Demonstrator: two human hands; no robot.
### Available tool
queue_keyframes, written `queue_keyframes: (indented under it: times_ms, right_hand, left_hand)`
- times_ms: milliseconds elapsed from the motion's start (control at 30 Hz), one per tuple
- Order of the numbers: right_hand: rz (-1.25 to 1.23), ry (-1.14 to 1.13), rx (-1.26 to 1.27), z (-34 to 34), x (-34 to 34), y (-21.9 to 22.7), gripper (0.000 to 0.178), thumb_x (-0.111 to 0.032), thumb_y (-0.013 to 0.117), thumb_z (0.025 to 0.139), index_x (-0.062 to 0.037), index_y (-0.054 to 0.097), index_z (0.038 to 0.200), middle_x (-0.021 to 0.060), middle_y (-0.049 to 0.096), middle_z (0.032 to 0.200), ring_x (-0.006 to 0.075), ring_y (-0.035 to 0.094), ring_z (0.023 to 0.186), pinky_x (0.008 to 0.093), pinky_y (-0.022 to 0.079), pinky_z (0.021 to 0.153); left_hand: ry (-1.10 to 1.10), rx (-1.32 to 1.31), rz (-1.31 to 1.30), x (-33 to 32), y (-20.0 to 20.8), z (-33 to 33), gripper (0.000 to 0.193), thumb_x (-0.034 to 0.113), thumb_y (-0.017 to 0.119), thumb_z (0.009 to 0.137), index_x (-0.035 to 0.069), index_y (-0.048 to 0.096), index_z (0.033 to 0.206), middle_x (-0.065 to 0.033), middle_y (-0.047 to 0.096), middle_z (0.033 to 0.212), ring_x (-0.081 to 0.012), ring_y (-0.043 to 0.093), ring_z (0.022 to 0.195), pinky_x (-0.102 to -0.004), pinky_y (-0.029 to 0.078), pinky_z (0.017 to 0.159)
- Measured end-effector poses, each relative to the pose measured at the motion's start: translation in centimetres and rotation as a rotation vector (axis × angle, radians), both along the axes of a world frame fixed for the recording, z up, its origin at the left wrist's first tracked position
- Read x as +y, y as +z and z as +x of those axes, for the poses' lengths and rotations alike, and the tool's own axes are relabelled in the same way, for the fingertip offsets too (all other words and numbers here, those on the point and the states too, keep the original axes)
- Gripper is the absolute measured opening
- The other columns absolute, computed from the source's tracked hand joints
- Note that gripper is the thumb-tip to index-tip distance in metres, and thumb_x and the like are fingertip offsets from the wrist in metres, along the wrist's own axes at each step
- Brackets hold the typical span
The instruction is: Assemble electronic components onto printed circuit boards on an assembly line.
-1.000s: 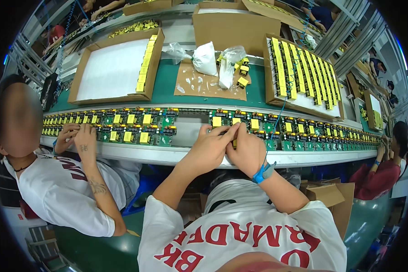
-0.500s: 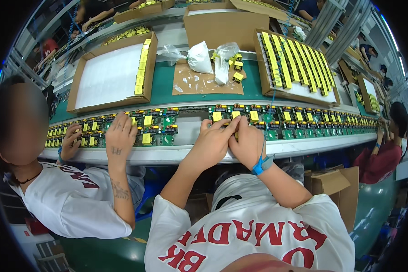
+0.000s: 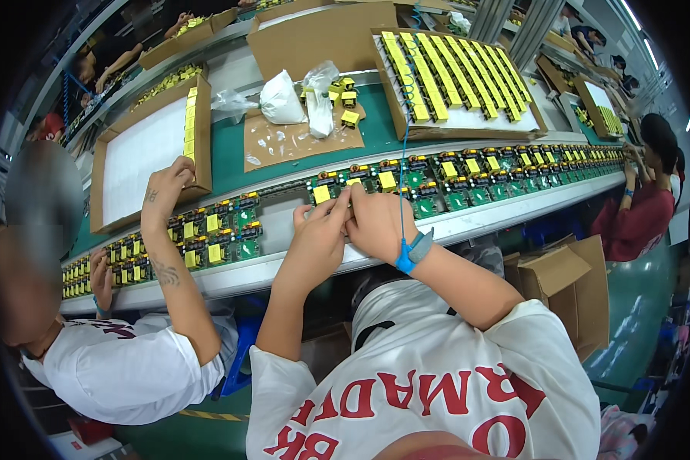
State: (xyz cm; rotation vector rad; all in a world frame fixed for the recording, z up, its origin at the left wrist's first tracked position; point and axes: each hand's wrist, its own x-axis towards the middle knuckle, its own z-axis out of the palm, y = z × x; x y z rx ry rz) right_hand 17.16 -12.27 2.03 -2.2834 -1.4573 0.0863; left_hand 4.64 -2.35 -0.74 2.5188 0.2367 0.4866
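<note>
My left hand (image 3: 317,236) and my right hand (image 3: 381,224) meet over the near edge of the conveyor line, fingertips pressed together at a green circuit board. Both hands are closed; whatever lies between the fingers is hidden by them. Just beyond the fingertips, yellow-wrapped transformers (image 3: 387,181) sit on populated boards. More green boards (image 3: 458,201) run on to the right in two rows. A blue wrist strap (image 3: 414,251) circles my right wrist, and its coiled blue cord (image 3: 404,161) rises past the boards.
Beyond the line stand a left carton (image 3: 205,157) and a right carton (image 3: 540,129), both with yellow transformers. Between them, white plastic bags (image 3: 282,100) and loose transformers (image 3: 349,119) lie on cardboard (image 3: 272,149). At left, a co-worker's hand (image 3: 178,176) touches the left carton's row.
The view has shifted, so the line appears tilted and further left. The co-worker's hand went from the boards up to the left carton's transformers. My hands stay together at the board.
</note>
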Motion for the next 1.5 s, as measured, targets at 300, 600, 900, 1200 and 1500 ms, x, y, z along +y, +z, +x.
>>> queue_keyframes:
  times_ms: [300, 600, 900, 1200, 1500]
  right_hand:
    - [0.172, 0.070, 0.067, 1.8, -2.4, -0.1, 0.023, -0.020, 0.064, 0.086, -0.0019, 0.054, 0.097, 0.0188, 0.065, 0.066, 0.0389, 0.066, 0.062, 0.0479, 0.052, 0.054]
    - [0.310, -0.152, 0.277, 14.7, -15.2, 7.5, 0.014, -0.015, 0.060, 0.094, -0.0028, 0.064, 0.100, 0.0157, 0.063, 0.076, 0.0256, 0.062, 0.066, 0.0352, 0.047, 0.061]
    - [0.354, -0.178, 0.293, 25.4, -14.0, 5.5, 0.019, -0.018, 0.062, 0.094, -0.0020, 0.065, 0.104, 0.0045, 0.055, 0.071, 0.0117, 0.048, 0.065, 0.0280, 0.041, 0.059]
    - [0.391, 0.461, -0.312, 27.8, -3.8, 3.4, 0.031, -0.017, 0.070, 0.089, -0.0074, 0.062, 0.117, 0.0077, 0.064, 0.107, 0.0277, 0.059, 0.096, 0.0379, 0.050, 0.082]
    - [0.312, 0.431, -0.369, 24.4, -2.2, 3.1, 0.034, -0.013, 0.075, 0.081, -0.0068, 0.058, 0.110, 0.0113, 0.059, 0.107, 0.0352, 0.057, 0.102, 0.0433, 0.050, 0.087]
  left_hand:
    - [0.011, 0.097, 0.059, -1.5, 2.4, 0.6, 0.060, 0.007, 0.056, 0.087, 0.005, 0.043, 0.145, -0.0107, 0.065, 0.120, -0.0277, 0.052, 0.123, -0.0526, 0.023, 0.107]
    - [0.132, 0.200, 0.289, -2.2, 3.2, -0.7, 0.037, 0.020, 0.064, 0.085, 0.021, 0.068, 0.121, -0.0010, 0.063, 0.135, -0.0298, 0.050, 0.127, -0.0579, 0.019, 0.110]
    - [0.320, 0.236, 0.303, -0.9, 3.5, -4.3, 0.029, 0.019, 0.063, 0.084, 0.020, 0.074, 0.111, -0.0004, 0.063, 0.135, -0.0294, 0.049, 0.127, -0.0517, 0.018, 0.112]
    - [0.444, 0.134, 0.383, -1.8, 2.9, -4.2, 0.027, 0.017, 0.064, 0.081, 0.020, 0.077, 0.105, -0.0021, 0.061, 0.136, -0.0340, 0.045, 0.128, -0.0489, 0.021, 0.110]
    - [0.627, -0.144, 0.413, -3.1, 1.9, -3.5, 0.038, 0.004, 0.065, 0.079, 0.012, 0.073, 0.115, -0.0116, 0.058, 0.136, -0.0317, 0.049, 0.120, -0.0418, 0.034, 0.103]
